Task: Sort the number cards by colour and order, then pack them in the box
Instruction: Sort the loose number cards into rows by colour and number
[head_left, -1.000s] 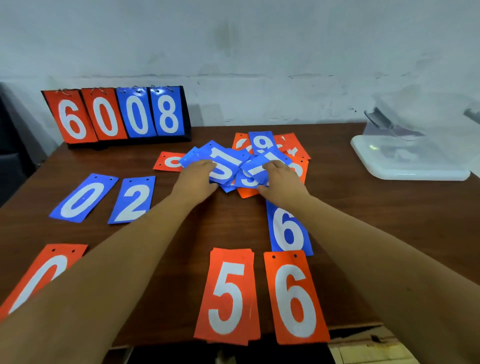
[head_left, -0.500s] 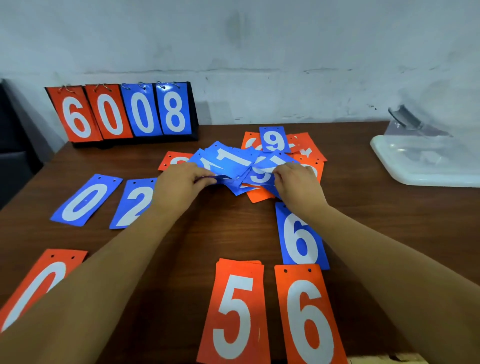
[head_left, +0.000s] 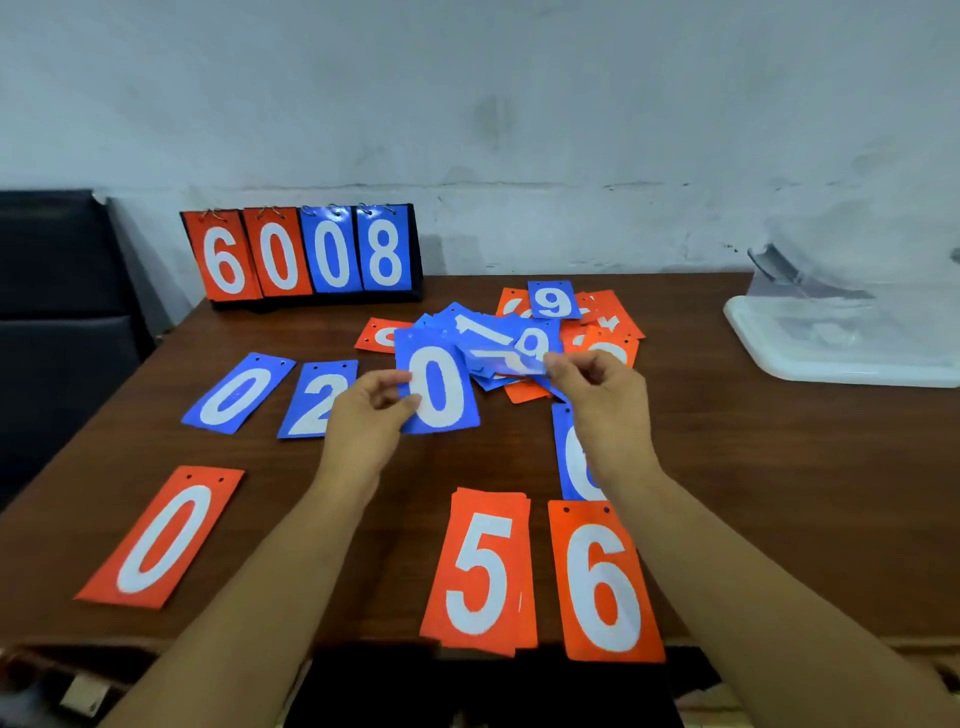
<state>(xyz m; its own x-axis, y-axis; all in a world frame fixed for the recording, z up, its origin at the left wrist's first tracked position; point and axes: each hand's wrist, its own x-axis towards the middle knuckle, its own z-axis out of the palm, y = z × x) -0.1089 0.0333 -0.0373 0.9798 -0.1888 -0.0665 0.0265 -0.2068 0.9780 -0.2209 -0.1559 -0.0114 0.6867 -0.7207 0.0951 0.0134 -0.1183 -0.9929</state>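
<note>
Left hand (head_left: 363, 410) pinches a blue 0 card (head_left: 436, 387) above the table (head_left: 779, 467); right hand (head_left: 602, 395) grips a blurred blue card from the mixed pile (head_left: 524, 338). The clear box (head_left: 841, 332) sits far right, contents unreadable.

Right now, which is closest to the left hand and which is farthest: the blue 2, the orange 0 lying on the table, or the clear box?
1. Blue 2: right beside the left hand, partly under it.
2. Orange 0: nearer the person, at the table's left edge.
3. Clear box: far right, past the right hand.
</note>
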